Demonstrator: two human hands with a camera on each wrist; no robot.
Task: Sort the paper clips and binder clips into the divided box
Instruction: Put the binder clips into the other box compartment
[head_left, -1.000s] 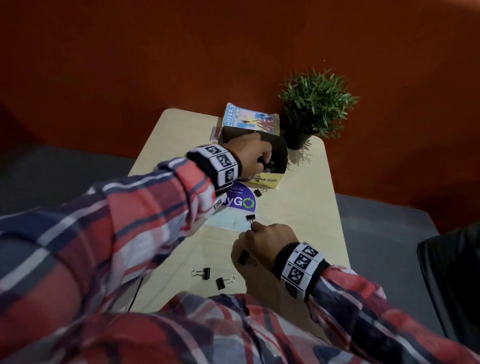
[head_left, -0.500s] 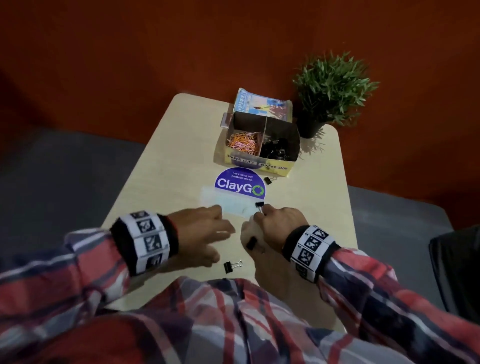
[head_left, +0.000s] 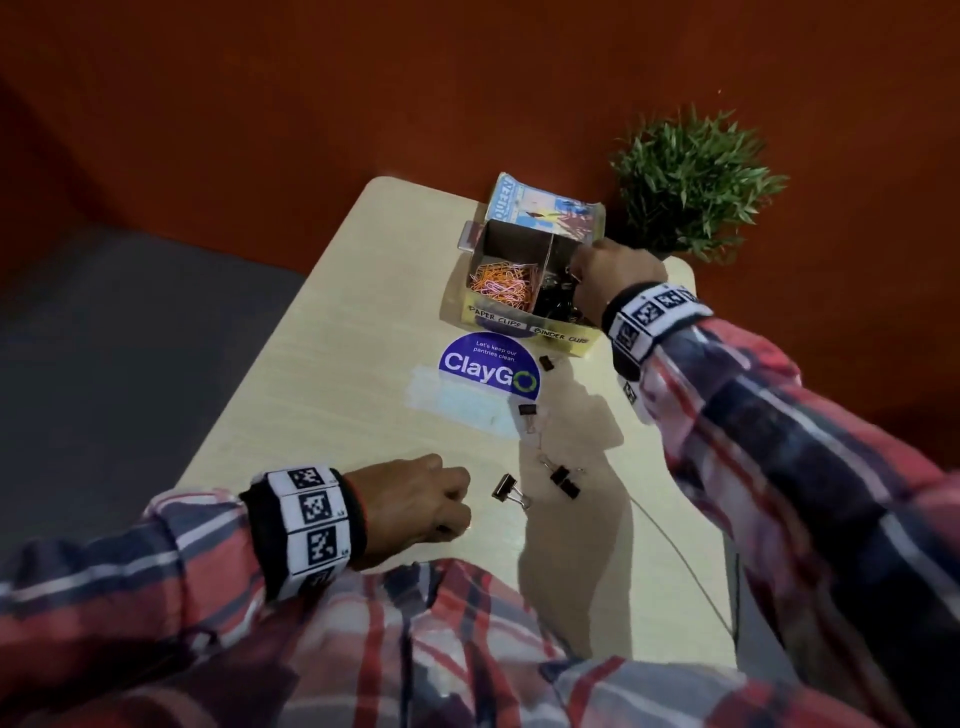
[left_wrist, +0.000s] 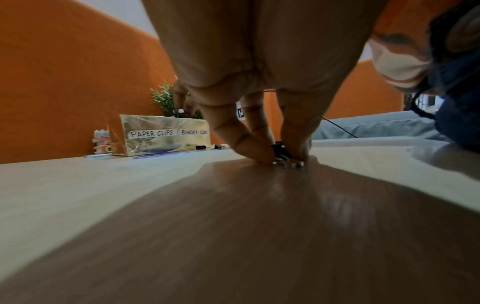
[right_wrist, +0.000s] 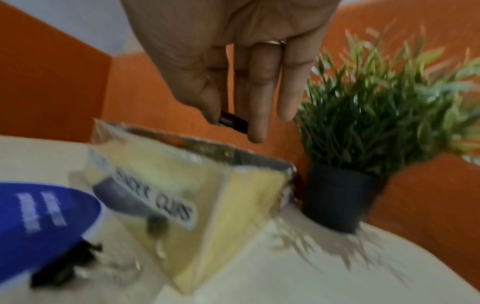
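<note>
Clip in my right hand: my right hand (right_wrist: 233, 67) pinches a black binder clip (right_wrist: 233, 121) between thumb and fingertips, over the divided box (head_left: 511, 325), so it should drop into the side labelled for binder clips.
Clip under my left hand: my left hand (head_left: 415, 501) is low on the counter (head_left: 332, 364), fingertips (left_wrist: 255, 151) closed on another binder clip (left_wrist: 280, 153), which touches the surface.
Box: orange paper clips (head_left: 501, 283) fill the left compartment, black clips the right; the labels face me, I think to keep the sorting plain.
Loose clips: four more binder clips lie on the counter between box and left hand, one (head_left: 511, 488) just beside that hand.
Surroundings: a blue sticker (head_left: 485, 364) before the box, a potted plant (head_left: 691, 179) behind.
</note>
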